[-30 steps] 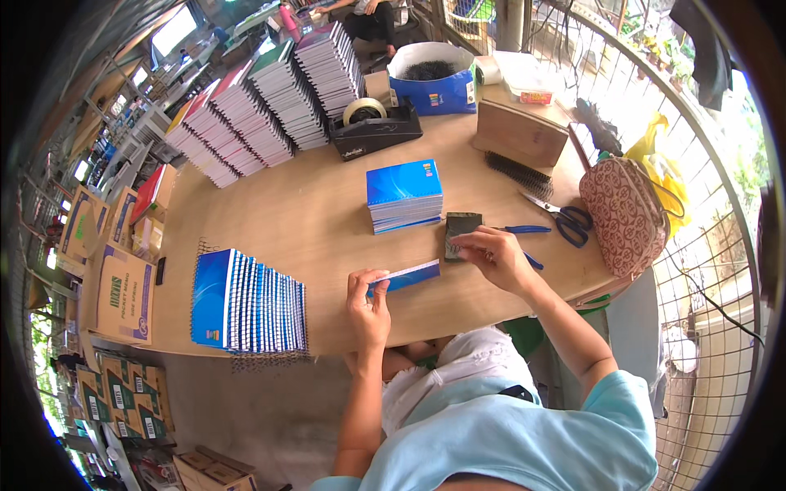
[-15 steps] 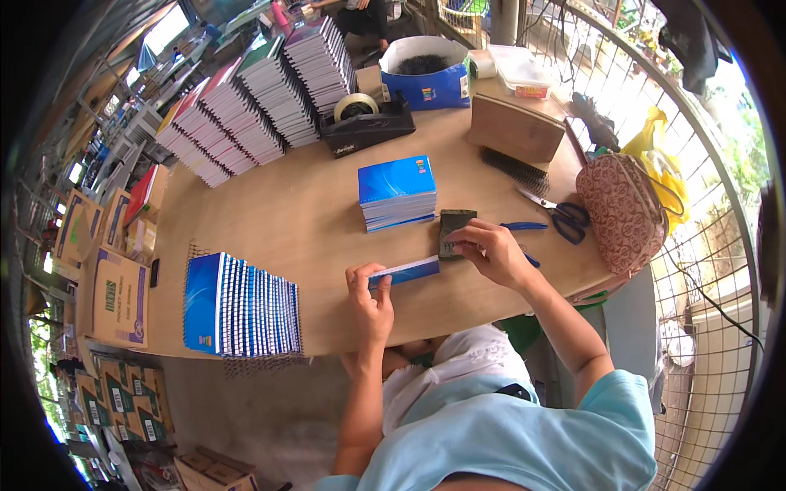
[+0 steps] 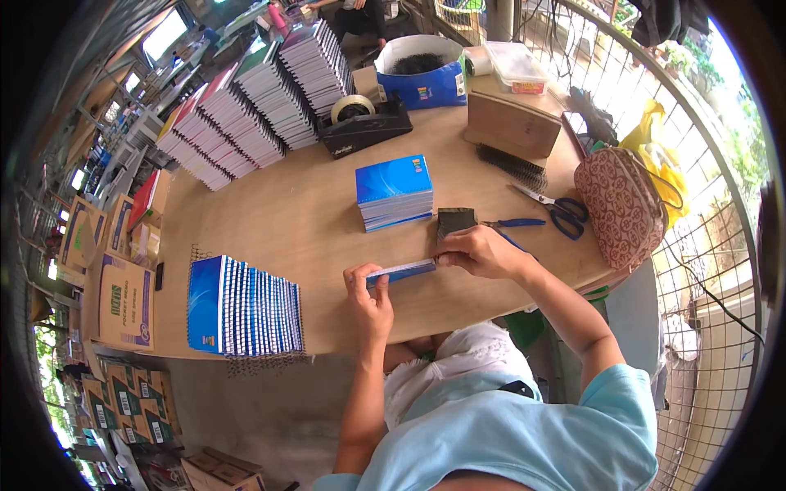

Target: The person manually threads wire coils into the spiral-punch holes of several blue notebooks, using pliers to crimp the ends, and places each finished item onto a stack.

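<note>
A small blue notebook (image 3: 403, 272) is gripped on edge between the thumb and fingers of my left hand (image 3: 370, 301). At its right end, my right hand (image 3: 481, 250) is closed in a pinch; whatever lies between the fingertips is too small to make out. Just behind that hand lies a dark flat pad (image 3: 454, 221), partly covered by it. Blue-handled pliers (image 3: 521, 222) rest beside the pad. Farther back stands a neat stack of blue notebooks (image 3: 395, 190). To the left, a fanned row of blue notebooks (image 3: 246, 307) has wire coils along its edges.
Scissors (image 3: 565, 217), a wire-bristled strip (image 3: 512, 166) and a patterned pouch (image 3: 620, 209) lie on the right. A tape dispenser (image 3: 366, 129), a blue box of black coils (image 3: 422, 86) and tall notebook stacks (image 3: 270, 106) line the back. Cartons (image 3: 123, 303) stand beyond the left edge.
My right hand has moved slightly down and left, from over the dark pad to the notebook's right end. My left hand keeps its hold on the notebook.
</note>
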Motion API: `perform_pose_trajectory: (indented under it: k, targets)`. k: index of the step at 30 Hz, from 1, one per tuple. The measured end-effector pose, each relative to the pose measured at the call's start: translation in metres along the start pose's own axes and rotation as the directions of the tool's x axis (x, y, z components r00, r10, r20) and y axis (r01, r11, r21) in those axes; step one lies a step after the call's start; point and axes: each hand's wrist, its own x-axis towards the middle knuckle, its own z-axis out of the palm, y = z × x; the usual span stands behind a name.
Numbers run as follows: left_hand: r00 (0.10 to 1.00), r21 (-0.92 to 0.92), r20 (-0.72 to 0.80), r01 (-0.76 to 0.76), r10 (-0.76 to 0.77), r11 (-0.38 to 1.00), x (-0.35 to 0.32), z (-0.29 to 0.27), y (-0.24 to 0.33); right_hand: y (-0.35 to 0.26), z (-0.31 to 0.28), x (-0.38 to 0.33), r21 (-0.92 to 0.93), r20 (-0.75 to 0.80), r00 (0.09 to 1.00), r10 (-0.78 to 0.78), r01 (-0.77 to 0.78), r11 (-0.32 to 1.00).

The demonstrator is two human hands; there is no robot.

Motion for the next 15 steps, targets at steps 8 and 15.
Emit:
perform_pose_trajectory:
  k: [8, 15]
  targets:
    - [1.0, 0.007, -0.009, 0.012, -0.012, 1.0, 0.001, 0.0, 0.002, -0.012, 0.002, 0.003, -0.187, -0.017, 0.998, -0.06, 0.056, 0.981]
    - [1.0, 0.032, 0.002, -0.013, 0.013, 0.999, 0.0, -0.002, -0.001, -0.019, 0.011, 0.006, -0.265, -0.067, 0.997, -0.046, 0.027, 0.964]
